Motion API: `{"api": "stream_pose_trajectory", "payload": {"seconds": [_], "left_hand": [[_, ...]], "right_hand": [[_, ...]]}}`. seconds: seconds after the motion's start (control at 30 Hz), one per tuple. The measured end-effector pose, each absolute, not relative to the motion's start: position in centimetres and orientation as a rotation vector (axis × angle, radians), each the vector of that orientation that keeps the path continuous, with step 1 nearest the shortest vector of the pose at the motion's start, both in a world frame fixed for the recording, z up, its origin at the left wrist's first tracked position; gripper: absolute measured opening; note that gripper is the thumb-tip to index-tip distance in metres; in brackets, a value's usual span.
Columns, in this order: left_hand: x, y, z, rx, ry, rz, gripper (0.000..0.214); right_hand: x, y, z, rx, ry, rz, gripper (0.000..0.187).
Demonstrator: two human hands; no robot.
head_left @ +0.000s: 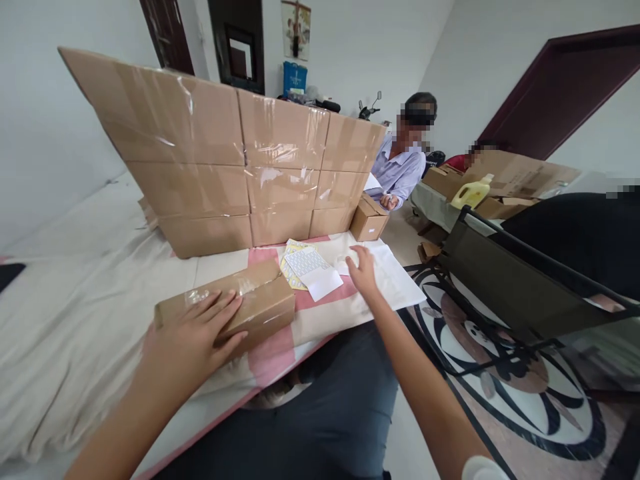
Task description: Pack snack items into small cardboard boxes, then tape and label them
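My left hand (207, 327) lies over the near end of a taped cardboard box (270, 287), fingers stretched flat on its top and the thumb along its front side. My right hand (364, 270) is over the right part of the bed, thumb and fingers apart and curved. Just left of its fingers is a pale, whitish item (343, 261), too unclear to name. Between the hands lie sheets of printed labels (307, 261), with a blank white slip (324, 283) at the near end and yellow-patterned sheets underneath.
Stacked taped cartons (280, 177) form a wall behind the box. A small carton (369, 220) stands at their right end, beside a person (400, 163) in a light shirt. White sheeting (397, 273) covers the bed's right corner. A dark-framed folding chair (500, 293) stands right.
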State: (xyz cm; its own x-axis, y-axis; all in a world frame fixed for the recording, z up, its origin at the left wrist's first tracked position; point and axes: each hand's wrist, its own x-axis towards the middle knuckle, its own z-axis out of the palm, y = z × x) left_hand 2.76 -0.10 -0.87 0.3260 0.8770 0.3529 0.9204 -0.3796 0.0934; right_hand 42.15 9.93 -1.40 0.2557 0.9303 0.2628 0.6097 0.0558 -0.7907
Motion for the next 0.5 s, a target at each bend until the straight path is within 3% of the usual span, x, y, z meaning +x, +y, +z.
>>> {"api": "stream_pose_trajectory", "payload": {"seconds": [0.1,0.3,0.5], "left_hand": [[2.3,0.7,-1.1,-2.509,-1.602,-0.605,0.059],[1.8,0.9,-1.4,-2.546,-1.456,-0.697,0.065],[1.9,0.6,-1.1,-2.53,-1.446,-0.703,0.059]], "right_hand": [[47.4,11.5,-0.8,-1.793,-1.516,0.517,0.041],[50.5,12.6,-0.4,-2.01,-1.574,0.737,0.013],[50.3,14.2,1.0,-2.304,-1.421,0.976,0.035]]}}
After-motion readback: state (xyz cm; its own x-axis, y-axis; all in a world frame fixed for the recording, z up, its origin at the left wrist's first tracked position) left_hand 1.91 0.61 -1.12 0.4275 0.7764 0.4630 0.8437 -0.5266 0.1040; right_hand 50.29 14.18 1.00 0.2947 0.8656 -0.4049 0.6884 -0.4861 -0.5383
